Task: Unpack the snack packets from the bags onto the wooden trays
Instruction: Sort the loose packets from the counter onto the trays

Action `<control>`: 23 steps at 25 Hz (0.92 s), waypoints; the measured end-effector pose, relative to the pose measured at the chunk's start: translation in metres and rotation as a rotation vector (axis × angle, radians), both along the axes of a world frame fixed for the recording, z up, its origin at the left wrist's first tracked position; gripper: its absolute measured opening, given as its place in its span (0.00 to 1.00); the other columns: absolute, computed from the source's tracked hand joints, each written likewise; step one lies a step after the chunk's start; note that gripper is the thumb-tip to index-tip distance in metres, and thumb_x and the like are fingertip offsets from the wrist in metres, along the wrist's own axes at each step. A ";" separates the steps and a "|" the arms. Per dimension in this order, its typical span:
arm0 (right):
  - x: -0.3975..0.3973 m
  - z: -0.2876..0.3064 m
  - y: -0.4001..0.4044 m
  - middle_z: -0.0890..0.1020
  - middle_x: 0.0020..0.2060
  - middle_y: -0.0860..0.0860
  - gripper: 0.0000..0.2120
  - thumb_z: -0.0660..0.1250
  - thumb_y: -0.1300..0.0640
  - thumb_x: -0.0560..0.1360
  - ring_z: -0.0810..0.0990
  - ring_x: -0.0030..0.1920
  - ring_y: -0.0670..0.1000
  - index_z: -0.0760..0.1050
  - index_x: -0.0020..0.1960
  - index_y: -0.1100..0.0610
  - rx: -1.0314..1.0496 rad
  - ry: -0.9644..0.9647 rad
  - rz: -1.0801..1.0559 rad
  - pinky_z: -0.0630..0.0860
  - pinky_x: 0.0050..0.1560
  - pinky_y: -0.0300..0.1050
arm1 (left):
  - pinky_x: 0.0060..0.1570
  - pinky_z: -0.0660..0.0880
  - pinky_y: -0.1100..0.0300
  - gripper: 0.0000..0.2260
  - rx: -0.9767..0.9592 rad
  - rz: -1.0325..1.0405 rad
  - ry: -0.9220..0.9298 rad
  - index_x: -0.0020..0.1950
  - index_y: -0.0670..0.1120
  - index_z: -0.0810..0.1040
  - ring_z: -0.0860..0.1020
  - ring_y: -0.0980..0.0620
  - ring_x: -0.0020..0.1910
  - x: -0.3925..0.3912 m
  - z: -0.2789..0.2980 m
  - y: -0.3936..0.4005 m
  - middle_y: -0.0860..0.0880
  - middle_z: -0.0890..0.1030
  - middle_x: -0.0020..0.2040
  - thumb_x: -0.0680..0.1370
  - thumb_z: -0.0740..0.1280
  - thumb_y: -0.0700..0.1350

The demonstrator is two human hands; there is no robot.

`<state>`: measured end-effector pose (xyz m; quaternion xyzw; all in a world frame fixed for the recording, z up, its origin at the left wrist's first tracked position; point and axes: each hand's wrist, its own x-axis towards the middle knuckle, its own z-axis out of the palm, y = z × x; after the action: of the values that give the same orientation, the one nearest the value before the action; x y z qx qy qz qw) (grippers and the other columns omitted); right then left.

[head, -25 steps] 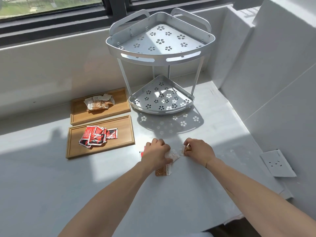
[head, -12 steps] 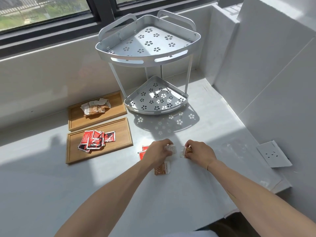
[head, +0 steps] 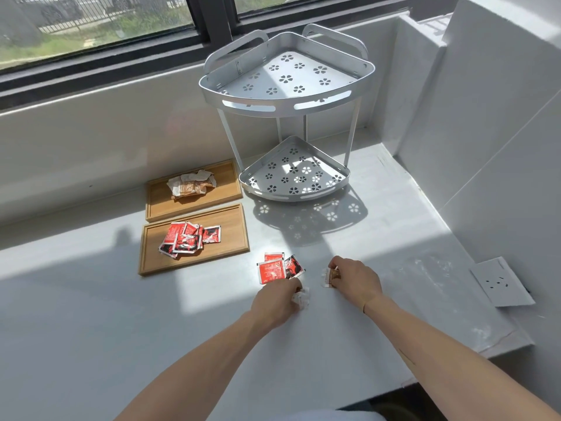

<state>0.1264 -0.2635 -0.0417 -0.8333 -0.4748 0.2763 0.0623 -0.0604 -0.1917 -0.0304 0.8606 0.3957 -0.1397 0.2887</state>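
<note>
Left hand (head: 277,300): palm down on the desk (head: 91,314), fingers curled together on a crumpled pale packet (head: 300,299). Right hand (head: 355,279): fingers pinched closed on a small brown-and-white packet (head: 329,277), which lies at the desk surface. Both forearms extend from the lower edge of the view, bare.

Just beyond the left hand, three red packets (head: 277,268) lie overlapping on the desk; their print is too small to read. Further left, two wooden trays sit side by side, nearly touching. The near tray (head: 230,247) carries a heap of red packets (head: 188,238). The far tray (head: 224,189) carries a heap of pale and brown packets (head: 191,185). No writing on either heap is legible.

The desk is a pale grey ledge under a dark-framed window (head: 212,28), with sunlight across it. A two-tier metal corner rack (head: 288,95) with flower-shaped cutouts stands behind the trays' right end. A white socket plate (head: 501,282) lies loose at the right wall.
</note>
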 end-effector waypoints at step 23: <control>-0.120 0.050 0.093 0.82 0.41 0.43 0.06 0.69 0.51 0.70 0.81 0.40 0.49 0.79 0.46 0.48 -0.033 0.122 0.135 0.75 0.38 0.42 | 0.47 0.76 0.51 0.07 -0.157 0.262 -0.232 0.48 0.51 0.75 0.78 0.47 0.47 -0.185 0.012 0.104 0.50 0.81 0.48 0.72 0.67 0.49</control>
<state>0.0063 -0.1703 0.0080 -0.7820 -0.5205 0.3379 0.0584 -0.2455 -0.0882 -0.0185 0.7869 0.4563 -0.0313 0.4141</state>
